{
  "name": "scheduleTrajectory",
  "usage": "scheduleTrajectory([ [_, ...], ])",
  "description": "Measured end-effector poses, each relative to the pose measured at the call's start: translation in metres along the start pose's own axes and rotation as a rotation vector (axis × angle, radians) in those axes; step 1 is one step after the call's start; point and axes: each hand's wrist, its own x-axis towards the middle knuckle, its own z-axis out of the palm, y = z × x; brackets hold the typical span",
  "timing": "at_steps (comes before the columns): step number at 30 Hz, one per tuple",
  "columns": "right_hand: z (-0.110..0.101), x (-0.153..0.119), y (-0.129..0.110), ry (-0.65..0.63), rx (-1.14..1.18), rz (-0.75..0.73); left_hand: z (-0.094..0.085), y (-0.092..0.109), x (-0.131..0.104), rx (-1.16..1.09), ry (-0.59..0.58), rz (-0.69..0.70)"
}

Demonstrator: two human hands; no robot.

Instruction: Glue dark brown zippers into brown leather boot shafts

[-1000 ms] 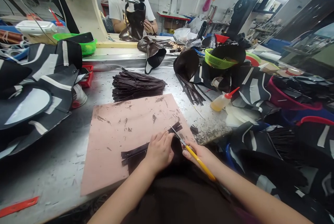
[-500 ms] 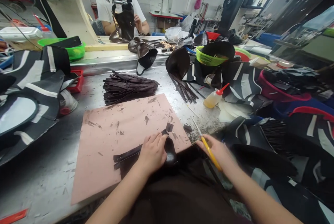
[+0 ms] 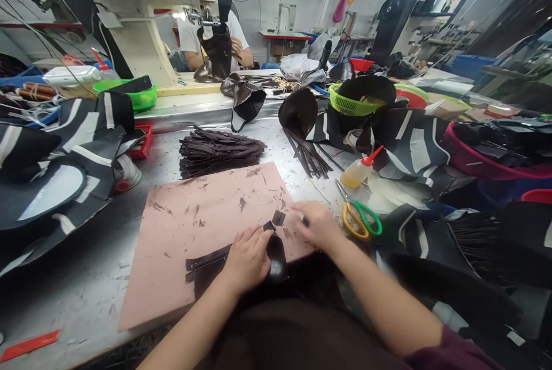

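Leather piece (image 3: 277, 259) with zip (image 3: 207, 257), lower centre of frame; left hand (image 3: 247, 256) grips it; right hand (image 3: 314, 223) blurred, can't tell its grip; likely light, floppy, slick; best held by stiffer zip edge.

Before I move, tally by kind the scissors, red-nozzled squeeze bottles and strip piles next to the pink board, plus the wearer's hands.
Scissors: 1
Red-nozzled squeeze bottle: 1
Dark strip pile at the far edge: 1
Left hand and right hand: 2
Total: 5
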Motion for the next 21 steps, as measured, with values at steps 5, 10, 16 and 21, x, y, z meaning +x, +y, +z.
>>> scheduleTrajectory([
  [5, 0.028, 0.01, -0.031, 0.103, 0.132, -0.17, 0.0, 0.0, 0.0, 0.011, 0.018, 0.002],
  [10, 0.01, -0.004, 0.003, 0.133, 0.322, 0.351, 0.0, 0.0, 0.001, 0.014, 0.031, 0.004],
  [16, 0.013, -0.025, 0.034, 0.157, 0.07, 0.277, 0.003, 0.0, 0.001, 0.013, 0.015, -0.051],
  [21, 0.014, -0.02, 0.01, 0.222, 0.216, 0.156, -0.005, 0.0, 0.011, -0.065, -0.095, -0.346],
])
